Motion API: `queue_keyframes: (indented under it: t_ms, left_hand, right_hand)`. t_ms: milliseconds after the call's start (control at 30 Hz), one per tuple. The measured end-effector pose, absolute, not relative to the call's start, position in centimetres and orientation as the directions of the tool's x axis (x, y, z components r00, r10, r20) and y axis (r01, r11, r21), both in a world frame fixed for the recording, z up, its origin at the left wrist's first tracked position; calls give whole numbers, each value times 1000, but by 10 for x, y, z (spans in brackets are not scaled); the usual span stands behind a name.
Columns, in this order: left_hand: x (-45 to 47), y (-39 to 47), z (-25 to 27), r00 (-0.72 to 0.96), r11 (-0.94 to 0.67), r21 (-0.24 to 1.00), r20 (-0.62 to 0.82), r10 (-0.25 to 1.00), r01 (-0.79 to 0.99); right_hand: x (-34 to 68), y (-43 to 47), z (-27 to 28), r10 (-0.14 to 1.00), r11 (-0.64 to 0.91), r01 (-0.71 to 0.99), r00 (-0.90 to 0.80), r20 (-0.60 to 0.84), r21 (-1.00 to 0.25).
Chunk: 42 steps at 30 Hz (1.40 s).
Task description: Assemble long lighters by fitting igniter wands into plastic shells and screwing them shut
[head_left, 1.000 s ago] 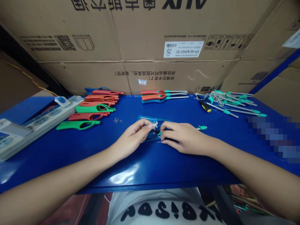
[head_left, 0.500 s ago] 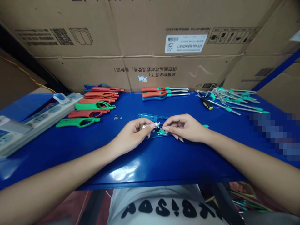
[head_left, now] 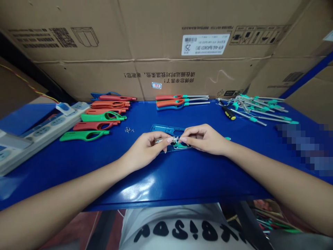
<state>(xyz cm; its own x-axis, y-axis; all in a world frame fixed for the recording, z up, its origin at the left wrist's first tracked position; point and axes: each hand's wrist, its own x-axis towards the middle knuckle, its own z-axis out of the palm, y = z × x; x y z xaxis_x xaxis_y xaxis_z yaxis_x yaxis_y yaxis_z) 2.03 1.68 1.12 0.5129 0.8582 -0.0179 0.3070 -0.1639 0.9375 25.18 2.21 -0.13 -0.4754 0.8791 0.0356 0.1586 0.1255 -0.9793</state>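
Note:
My left hand [head_left: 146,150] is closed in a pinch on a small shiny lighter gas tank [head_left: 158,140], its metal end pointing right. The fingertips of my right hand [head_left: 208,141] are pressed together at that end, on something too small to make out, perhaps a thin wire. Beneath both hands lie blue lighter shell halves [head_left: 164,129] on the table. A teal part with a white wire [head_left: 180,147] rests in the nearer shell, partly hidden by my right fingers. A teal tip [head_left: 228,138] pokes out beyond my right wrist.
Empty coloured lighter shells [head_left: 97,125] line the left, beside a power strip [head_left: 43,130]. Assembled lighters [head_left: 170,103] lie at the back. To the right are metal lighter tubes [head_left: 260,107] and a screwdriver [head_left: 229,113]. Small screws [head_left: 129,130] lie left of my hands. Cardboard [head_left: 104,78] stands behind.
My right fingertips have moved slightly up and left, closer to the metal end of the gas tank. My left hand keeps its pinch. The whole view has shifted a little.

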Motion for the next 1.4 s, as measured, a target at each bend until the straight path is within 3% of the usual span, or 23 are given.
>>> queue_keyframes:
  t_ms: [667,1400]
  left_hand:
    - [21,16,11,516,-130,937,-60,854,324]
    - [26,10,7,469,-130,940,-34,883,314]
  right_hand:
    - [253,24,-3,851,223,152,-512,117,-963]
    - [244,18,-3,900,192,168,-423,105,-967]
